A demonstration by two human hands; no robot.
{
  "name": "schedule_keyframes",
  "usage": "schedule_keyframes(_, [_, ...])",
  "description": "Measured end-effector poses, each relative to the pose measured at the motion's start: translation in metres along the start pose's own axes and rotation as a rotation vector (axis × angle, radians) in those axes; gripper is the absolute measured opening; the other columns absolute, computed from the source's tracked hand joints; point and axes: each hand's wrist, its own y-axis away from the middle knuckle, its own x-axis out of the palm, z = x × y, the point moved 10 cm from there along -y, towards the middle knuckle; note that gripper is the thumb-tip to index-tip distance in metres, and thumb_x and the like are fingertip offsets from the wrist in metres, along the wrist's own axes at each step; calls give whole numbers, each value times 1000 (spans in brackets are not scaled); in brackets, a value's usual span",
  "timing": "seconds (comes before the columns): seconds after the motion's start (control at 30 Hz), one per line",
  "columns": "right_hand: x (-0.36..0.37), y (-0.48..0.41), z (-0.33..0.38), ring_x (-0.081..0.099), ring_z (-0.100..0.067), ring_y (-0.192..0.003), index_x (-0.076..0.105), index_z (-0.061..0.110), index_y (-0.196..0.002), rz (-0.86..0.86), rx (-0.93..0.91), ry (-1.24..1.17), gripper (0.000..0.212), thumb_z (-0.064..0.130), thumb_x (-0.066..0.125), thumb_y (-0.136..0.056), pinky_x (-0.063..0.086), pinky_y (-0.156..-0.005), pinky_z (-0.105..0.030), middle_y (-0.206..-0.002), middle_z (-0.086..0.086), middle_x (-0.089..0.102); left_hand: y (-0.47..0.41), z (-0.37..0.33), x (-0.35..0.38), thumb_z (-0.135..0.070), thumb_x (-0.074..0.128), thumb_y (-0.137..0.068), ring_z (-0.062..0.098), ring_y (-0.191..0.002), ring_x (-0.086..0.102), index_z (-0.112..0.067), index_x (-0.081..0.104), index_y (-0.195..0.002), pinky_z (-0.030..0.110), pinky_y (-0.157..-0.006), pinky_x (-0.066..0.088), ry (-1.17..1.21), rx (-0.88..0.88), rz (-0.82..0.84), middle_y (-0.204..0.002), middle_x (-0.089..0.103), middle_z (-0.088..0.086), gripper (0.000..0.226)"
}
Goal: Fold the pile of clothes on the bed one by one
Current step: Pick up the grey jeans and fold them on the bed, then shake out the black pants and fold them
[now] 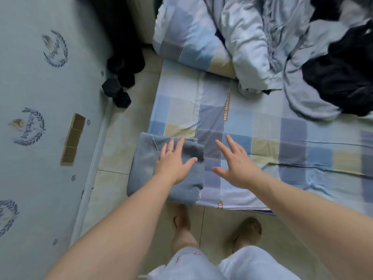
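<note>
One grey garment (145, 164) lies folded at the bed's (262, 128) 8 o'clock corner. The left hand (173, 160), spread, seemingly rests on it; the right hand (236, 166) hovers spread. The pile (343, 77) at 2 o'clock is unfolded.

A black dumbbell (116, 92) lies on the tiled floor (125, 126) against the wall (26, 81), which is papered with blue wreath prints. Three brown sockets (73, 139) sit in a row on it. A brown slipper (247, 231) is on the tiles.

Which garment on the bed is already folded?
The grey-blue fabric garment, under the left hand at the near-left corner of the checked bed: a flat rectangle. The black garment and light grey garment far right lie crumpled.
</note>
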Motion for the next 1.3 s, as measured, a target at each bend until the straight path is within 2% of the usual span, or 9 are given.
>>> schedule_keyframes(0.07, [-34,27,-31,-1,-24,-155,1,37,-160,-30,42,17,87,59,54,-95,20,-123,-45,-168,2,-14,6,-48,-8,-66,47,-95,25,-155,-4,-40,1,-160,51,-123,16,37,27,-21,-170,-5,-2,84])
schedule_keyframes(0.23, [-106,84,-134,2,-24,-155,2,37,-159,-159,130,74,84,59,52,-95,20,-121,-47,-168,1,-12,12,-193,-10,-68,43,-95,27,-155,-7,-42,-3,-159,49,-125,9,-89,199,-63,-169,-9,-2,83])
schedule_keyframes(0.37, [-149,118,-241,0,-23,-155,-1,37,-160,-218,163,96,86,60,50,-95,19,-121,-46,-168,2,-15,6,-307,5,-69,41,-95,27,-155,-3,-41,0,-159,50,-123,12,-138,272,-139,-170,-6,-2,81])
schedule_keyframes(0.57, [-188,170,-420,2,-22,-155,0,37,-160,-214,168,10,84,58,51,-96,18,-122,-45,-168,4,-13,12,-455,73,-69,41,-95,27,-155,-5,-40,-1,-159,49,-123,11,-200,242,-163,-169,-7,-2,82])
schedule_keyframes(0.77, [-213,220,-581,2,-21,-155,3,36,-160,-249,264,-103,83,58,52,-96,17,-123,-46,-169,2,-7,6,-590,141,-68,40,-97,27,-155,-4,-40,-1,-160,47,-122,13,-331,290,-117,-169,-5,-1,80])
schedule_keyframes(1.1, [-228,251,-741,-1,-20,-155,0,38,-159,-251,429,-263,83,58,51,-97,16,-123,-47,-168,7,-11,-74,-772,224,-65,43,-96,30,-155,2,-39,5,-160,47,-124,15,-443,435,-12,-170,1,1,79])
schedule_keyframes(1.3, [-231,154,-814,-4,-16,-155,-2,40,-159,-263,444,-269,83,59,50,-96,12,-123,-44,-167,12,-11,-215,-811,257,-61,47,-96,30,-155,2,-38,7,-160,47,-123,18,-445,458,-1,-170,2,1,79])
